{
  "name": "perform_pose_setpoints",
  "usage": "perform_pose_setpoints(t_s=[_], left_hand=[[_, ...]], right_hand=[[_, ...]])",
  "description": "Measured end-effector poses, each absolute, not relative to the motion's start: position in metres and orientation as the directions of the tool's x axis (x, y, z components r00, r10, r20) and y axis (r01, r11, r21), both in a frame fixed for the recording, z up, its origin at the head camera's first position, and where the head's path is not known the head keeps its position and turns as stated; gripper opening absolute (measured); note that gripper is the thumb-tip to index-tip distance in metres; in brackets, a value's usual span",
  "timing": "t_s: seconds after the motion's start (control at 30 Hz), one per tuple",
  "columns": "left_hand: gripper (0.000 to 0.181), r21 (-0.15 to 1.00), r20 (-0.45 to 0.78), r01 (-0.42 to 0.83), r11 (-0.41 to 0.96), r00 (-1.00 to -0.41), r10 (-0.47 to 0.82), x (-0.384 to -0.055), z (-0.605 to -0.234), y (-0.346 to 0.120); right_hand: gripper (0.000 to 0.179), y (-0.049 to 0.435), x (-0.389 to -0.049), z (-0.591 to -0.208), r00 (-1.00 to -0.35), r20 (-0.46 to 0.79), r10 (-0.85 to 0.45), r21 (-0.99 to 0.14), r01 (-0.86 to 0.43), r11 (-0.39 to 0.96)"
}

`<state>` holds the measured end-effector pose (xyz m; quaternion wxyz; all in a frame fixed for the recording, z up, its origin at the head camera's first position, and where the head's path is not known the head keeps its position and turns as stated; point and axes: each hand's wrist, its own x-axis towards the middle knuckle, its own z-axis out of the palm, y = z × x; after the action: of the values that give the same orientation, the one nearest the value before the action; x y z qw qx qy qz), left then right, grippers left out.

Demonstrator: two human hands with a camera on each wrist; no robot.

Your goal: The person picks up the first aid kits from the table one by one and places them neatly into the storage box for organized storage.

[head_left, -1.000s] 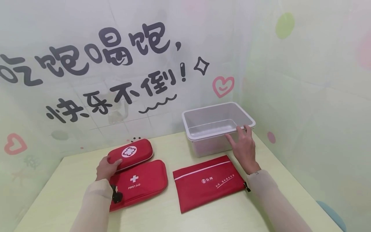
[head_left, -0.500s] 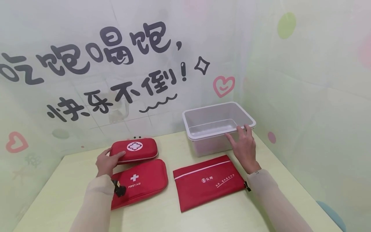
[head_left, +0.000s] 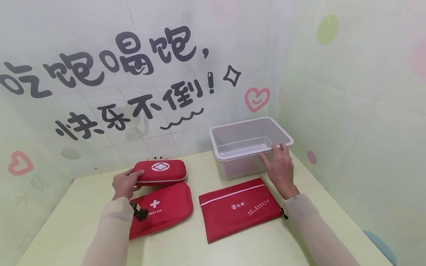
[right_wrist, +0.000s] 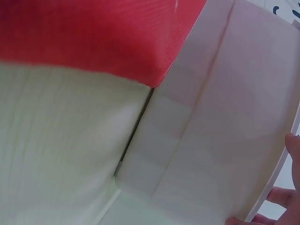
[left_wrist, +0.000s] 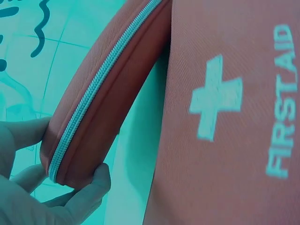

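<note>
My left hand (head_left: 124, 184) grips the left end of a small red zip case (head_left: 174, 171) with a white round emblem on top. In the left wrist view the thumb and fingers pinch the end of this zip case (left_wrist: 103, 89) from both sides of its pale zipper, and it tilts there. Just in front lies a larger red first aid pouch (head_left: 174, 201) with a white cross, partly hidden by my left wrist. At the back right, my right hand (head_left: 282, 171) holds the front rim of an empty-looking white plastic bin (head_left: 237, 168), its fingers hooked over the edge.
A flat red zip pouch (head_left: 229, 221) with white print lies before the bin, close to its base in the right wrist view. The pale table (head_left: 173, 251) meets a patterned wall (head_left: 199, 136) behind and another on the right.
My left hand has moved the small zip case to the right along the back of the larger pouch and turned it straighter. My right hand stays on the bin's rim.
</note>
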<state>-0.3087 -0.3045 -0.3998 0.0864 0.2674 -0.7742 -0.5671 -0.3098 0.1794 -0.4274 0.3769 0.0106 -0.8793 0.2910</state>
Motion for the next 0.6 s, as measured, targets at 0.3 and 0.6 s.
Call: perform_pose_setpoints(t_s=[0.3,0.6], left_hand=[[0.065,0.939,-0.156,-0.295,0.177,-0.824,-0.544,-0.31,-0.395,-0.296],[0.062,0.97,-0.174,-0.237,0.047,-0.818,-0.548,-0.317,-0.378,-0.285]], right_hand=[[0.061,0.178,-0.308,-0.428,-0.719,0.666,0.198,-0.502,-0.235,0.832],[0.06,0.177,-0.309,-0.428,-0.708,0.676,0.203,-0.498,-0.235,0.835]])
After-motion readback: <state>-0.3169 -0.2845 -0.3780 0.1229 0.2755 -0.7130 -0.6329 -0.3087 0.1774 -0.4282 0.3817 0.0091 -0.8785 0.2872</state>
